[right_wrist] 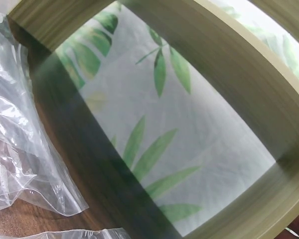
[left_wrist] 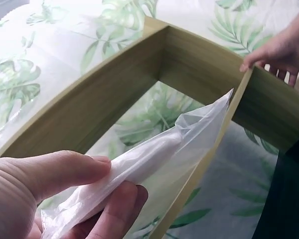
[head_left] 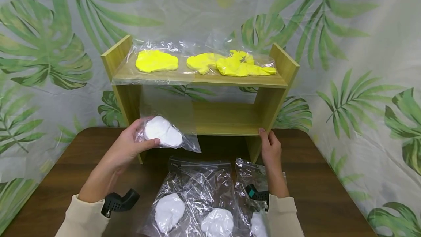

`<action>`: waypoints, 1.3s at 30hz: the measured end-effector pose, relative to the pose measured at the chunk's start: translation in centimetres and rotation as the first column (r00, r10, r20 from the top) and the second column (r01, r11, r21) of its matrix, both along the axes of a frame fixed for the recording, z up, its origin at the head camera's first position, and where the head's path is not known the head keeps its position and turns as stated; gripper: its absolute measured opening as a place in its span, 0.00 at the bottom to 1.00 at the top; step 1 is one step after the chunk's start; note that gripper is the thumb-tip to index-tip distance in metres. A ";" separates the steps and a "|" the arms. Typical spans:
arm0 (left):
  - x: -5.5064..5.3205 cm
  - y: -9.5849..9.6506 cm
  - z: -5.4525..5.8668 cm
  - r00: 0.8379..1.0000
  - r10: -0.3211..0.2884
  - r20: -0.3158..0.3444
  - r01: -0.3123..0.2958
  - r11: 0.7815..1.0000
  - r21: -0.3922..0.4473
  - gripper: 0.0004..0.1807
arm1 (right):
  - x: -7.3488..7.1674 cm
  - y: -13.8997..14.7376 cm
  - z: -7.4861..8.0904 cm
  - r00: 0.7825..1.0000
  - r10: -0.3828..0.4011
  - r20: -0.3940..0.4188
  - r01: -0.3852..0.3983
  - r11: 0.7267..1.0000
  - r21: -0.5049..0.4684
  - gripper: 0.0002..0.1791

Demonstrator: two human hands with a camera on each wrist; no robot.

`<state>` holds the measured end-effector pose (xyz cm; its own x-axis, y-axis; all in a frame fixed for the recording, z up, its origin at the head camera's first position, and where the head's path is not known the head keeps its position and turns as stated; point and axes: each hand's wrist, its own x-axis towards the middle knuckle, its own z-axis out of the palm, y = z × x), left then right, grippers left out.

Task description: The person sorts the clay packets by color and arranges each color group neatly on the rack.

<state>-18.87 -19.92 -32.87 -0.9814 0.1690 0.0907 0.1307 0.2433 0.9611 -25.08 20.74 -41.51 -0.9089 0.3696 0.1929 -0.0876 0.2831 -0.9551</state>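
My left hand [head_left: 133, 140] pinches a clear plastic bag with a flat white lump [head_left: 162, 131] inside, thumb on the near side. The bag is before the left opening of a small wooden shelf [head_left: 227, 118]. In the left wrist view, the bag [left_wrist: 154, 149] appears edge-on, slanting up toward the middle board. My right hand [head_left: 271, 147] grips the shelf's right side panel near the middle board. Along the top board lie bagged yellow lumps [head_left: 157, 61]. In the right wrist view, only a bit of the right hand shows at the lower right corner.
Clear zip bags [head_left: 204, 178] with white lumps [head_left: 169, 211] lie on the dark wooden table [head_left: 312, 193] in front of the shelf. Another bag [head_left: 251, 171] lies partly under the right forearm. A leaf-patterned cloth [head_left: 358, 46] hangs behind.
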 end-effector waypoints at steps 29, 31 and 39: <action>-1.9 -0.5 -2.1 0.977 0.215 0.008 -0.213 0.971 -0.112 0.44 | -0.1 0.1 -0.2 1.000 -0.007 0.008 0.006 1.000 0.010 0.30; -2.0 -0.4 -2.5 0.971 0.237 0.012 -0.235 0.968 -0.082 0.44 | -0.1 0.1 -0.2 1.000 -0.007 0.008 0.007 1.000 0.007 0.30; -2.6 0.4 -3.6 0.953 0.304 0.006 -0.303 0.952 -0.040 0.44 | -0.2 0.1 -0.3 1.000 -0.014 0.005 0.014 1.000 0.010 0.30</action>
<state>-21.47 -19.55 -36.50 -0.9879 -0.1341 0.0776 0.0333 0.3057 0.9516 -25.26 20.83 -41.77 -0.9047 0.3801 0.1924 -0.0790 0.2941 -0.9525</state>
